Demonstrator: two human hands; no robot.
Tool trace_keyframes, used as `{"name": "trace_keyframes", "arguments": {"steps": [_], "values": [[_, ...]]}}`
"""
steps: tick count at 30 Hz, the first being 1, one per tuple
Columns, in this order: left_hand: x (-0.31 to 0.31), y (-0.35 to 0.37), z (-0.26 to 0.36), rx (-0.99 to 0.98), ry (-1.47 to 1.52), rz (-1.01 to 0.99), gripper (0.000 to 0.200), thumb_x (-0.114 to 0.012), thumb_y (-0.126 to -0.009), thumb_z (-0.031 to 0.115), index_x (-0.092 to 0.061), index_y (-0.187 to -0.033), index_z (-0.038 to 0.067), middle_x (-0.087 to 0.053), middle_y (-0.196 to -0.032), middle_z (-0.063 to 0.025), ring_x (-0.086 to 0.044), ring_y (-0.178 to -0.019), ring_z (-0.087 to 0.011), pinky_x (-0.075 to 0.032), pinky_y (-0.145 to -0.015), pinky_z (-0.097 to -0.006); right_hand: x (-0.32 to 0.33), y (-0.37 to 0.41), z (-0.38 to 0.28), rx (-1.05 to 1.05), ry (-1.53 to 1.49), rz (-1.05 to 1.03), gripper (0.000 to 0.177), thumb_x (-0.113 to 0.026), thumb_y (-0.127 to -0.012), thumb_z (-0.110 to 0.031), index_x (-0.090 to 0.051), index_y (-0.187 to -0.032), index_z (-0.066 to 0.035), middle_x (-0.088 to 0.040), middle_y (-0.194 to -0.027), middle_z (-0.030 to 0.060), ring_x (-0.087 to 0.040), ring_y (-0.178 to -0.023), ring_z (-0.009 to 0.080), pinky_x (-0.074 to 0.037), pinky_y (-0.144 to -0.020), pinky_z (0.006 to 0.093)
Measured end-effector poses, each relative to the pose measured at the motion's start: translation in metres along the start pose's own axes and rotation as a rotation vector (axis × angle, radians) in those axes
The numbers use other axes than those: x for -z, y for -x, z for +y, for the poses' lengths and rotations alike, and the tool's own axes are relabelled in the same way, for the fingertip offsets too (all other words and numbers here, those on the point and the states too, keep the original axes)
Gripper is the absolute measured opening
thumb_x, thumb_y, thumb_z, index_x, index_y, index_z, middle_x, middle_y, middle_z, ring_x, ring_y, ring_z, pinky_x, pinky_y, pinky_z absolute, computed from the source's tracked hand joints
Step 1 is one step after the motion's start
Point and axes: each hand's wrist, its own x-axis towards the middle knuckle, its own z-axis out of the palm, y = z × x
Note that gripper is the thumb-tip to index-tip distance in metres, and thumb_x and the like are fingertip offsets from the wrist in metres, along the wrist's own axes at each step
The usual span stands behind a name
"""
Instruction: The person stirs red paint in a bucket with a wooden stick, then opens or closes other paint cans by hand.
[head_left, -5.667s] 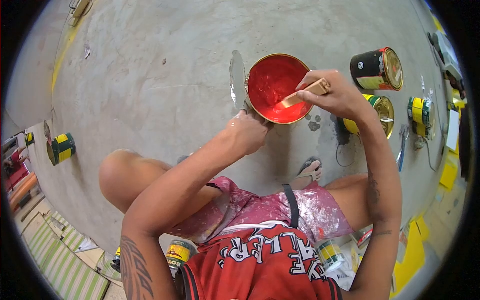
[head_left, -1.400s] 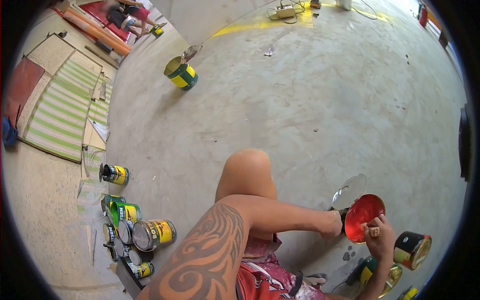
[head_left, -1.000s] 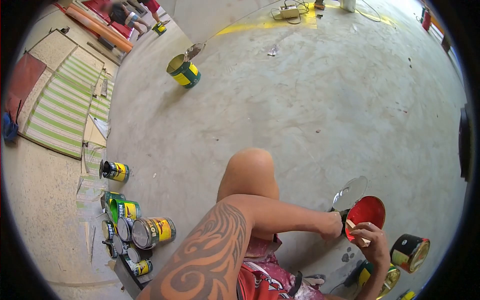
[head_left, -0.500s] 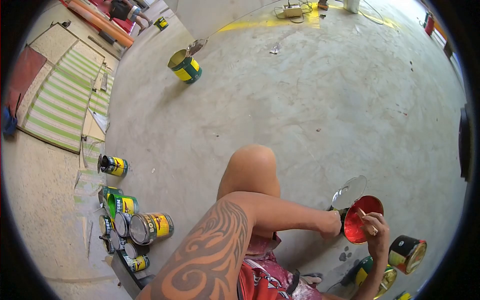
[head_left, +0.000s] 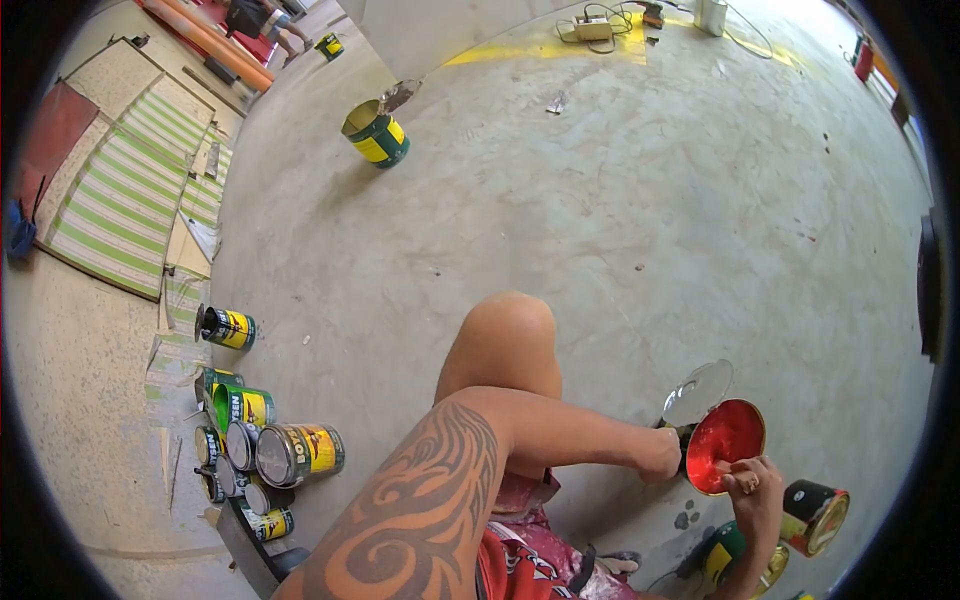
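Note:
My right hand (head_left: 755,490) is closed at the near rim of a paint can (head_left: 730,440) holding bright red paint. Its fingers grip a thin pale stick, mostly hidden now, over the paint. The can's mouth is tilted towards me, and its silvery lid (head_left: 700,390) stands up at the far left rim. My tattooed left arm rests across my raised knee (head_left: 500,345). At its end my left hand (head_left: 664,455) is bent against the can's left side, fingers mostly hidden behind it.
More paint cans stand close right, including a black-labelled one (head_left: 815,515). A cluster of cans (head_left: 300,455) lines the left wall. One open green can (head_left: 375,135) stands farther out on the concrete floor (head_left: 560,220). A power strip (head_left: 590,27) with cords lies beyond; another person (head_left: 265,25) is far left.
My right hand has lowered slightly, and the stick that showed above the paint is now mostly out of sight. The left arm stays put. The person far off has shifted.

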Motion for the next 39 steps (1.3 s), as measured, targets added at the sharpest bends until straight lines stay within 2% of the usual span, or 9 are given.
{"name": "trace_keyframes", "arguments": {"steps": [4, 5, 8, 12, 16, 22, 24, 32, 39], "values": [[-0.001, -0.003, 0.001, 0.023, 0.025, -0.007, 0.023, -0.073, -0.080, 0.028, -0.083, -0.095, 0.015, -0.078, -0.102, -0.0088, -0.074, -0.096, -0.0285, -0.057, -0.080, -0.0447, -0.016, -0.005, 0.001, 0.036, -0.222, 0.078, 0.014, -0.078, -0.082, -0.009, -0.071, -0.088, 0.000, -0.070, -0.088, 0.0152, -0.069, -0.081, 0.0318, -0.053, -0.075, 0.0401], [0.000, -0.002, 0.000, 0.018, 0.019, -0.008, 0.023, -0.072, -0.080, 0.028, -0.083, -0.096, 0.015, -0.078, -0.103, -0.0088, -0.074, -0.097, -0.0285, -0.057, -0.081, -0.0447, -0.020, -0.006, 0.006, -0.041, -0.305, 0.066, 0.020, -0.077, -0.090, -0.015, -0.070, -0.098, 0.002, -0.069, -0.087, 0.0088, -0.064, -0.080, 0.0154, -0.052, -0.073, 0.0320], [0.003, -0.001, 0.002, 0.017, 0.014, -0.019, 0.024, -0.071, -0.081, 0.028, -0.083, -0.098, 0.015, -0.078, -0.104, -0.0092, -0.074, -0.097, -0.0287, -0.057, -0.081, -0.0444, -0.037, -0.012, 0.015, -0.296, -0.553, 0.219, 0.021, -0.075, -0.096, -0.019, -0.070, -0.102, 0.000, -0.067, -0.090, 0.0049, -0.062, -0.083, 0.0119, -0.052, -0.074, 0.0293], [0.008, 0.002, 0.003, 0.018, 0.015, -0.053, 0.024, -0.070, -0.082, 0.025, -0.083, -0.098, 0.014, -0.078, -0.105, -0.0103, -0.074, -0.098, -0.0295, -0.057, -0.081, -0.0441, -0.059, -0.015, 0.045, -0.319, -0.784, 0.471, 0.021, -0.070, -0.101, -0.016, -0.069, -0.111, 0.002, -0.068, -0.099, 0.0061, -0.065, -0.086, 0.0130, -0.054, -0.076, 0.0257], [0.005, -0.001, 0.001, 0.031, 0.030, -0.067, 0.022, -0.071, -0.081, 0.026, -0.083, -0.096, 0.014, -0.078, -0.104, -0.0099, -0.074, -0.096, -0.0291, -0.057, -0.080, -0.0445, -0.049, -0.014, 0.043, -0.284, -0.635, 0.610, 0.022, -0.070, -0.101, -0.017, -0.070, -0.108, 0.004, -0.070, -0.098, 0.0068, -0.066, -0.089, 0.0140, -0.055, -0.078, 0.0269], [0.037, 0.023, 0.002, -0.077, 0.076, -0.119, 0.023, -0.071, -0.084, 0.026, -0.080, -0.097, 0.009, -0.077, -0.093, -0.0125, -0.075, -0.091, -0.0306, -0.055, -0.082, -0.0456, -0.029, -0.011, 0.027, -0.098, -0.142, 0.480, 0.020, -0.072, -0.097, -0.016, -0.073, -0.108, 0.001, -0.075, -0.099, 0.0169, -0.072, -0.087, 0.0252, -0.055, -0.082, 0.0369], [0.039, 0.022, -0.001, -0.121, 0.099, -0.152, 0.025, -0.070, -0.086, 0.027, -0.079, -0.099, 0.008, -0.077, -0.094, -0.0129, -0.075, -0.092, -0.0310, -0.055, -0.084, -0.0459, -0.033, -0.015, 0.021, -0.018, -0.127, 0.522, 0.014, -0.071, -0.096, -0.013, -0.076, -0.098, 0.001, -0.076, -0.096, 0.0156, -0.072, -0.091, 0.0280, -0.055, -0.083, 0.0359], [0.038, 0.017, 0.006, 0.043, 0.107, -0.215, 0.031, -0.068, -0.092, 0.032, -0.077, -0.106, 0.007, -0.077, -0.098, -0.0141, -0.074, -0.096, -0.0328, -0.055, -0.089, -0.0468, -0.034, -0.012, 0.019, 0.012, -0.393, 0.382, 0.026, -0.079, -0.089, -0.014, -0.071, -0.110, -0.002, -0.074, -0.103, 0.0155, -0.071, -0.092, 0.0303, -0.055, -0.084, 0.0372], [0.046, 0.018, 0.006, 0.090, 0.122, -0.274, 0.043, -0.066, -0.097, 0.042, -0.074, -0.114, 0.005, -0.076, -0.102, -0.0168, -0.073, -0.100, -0.0364, -0.055, -0.092, -0.0488, -0.007, -0.001, 0.031, -0.127, -0.474, -0.027, 0.027, -0.079, -0.090, -0.022, -0.073, -0.108, -0.003, -0.075, -0.098, 0.0118, -0.070, -0.087, 0.0220, -0.054, -0.081, 0.0346]]}}
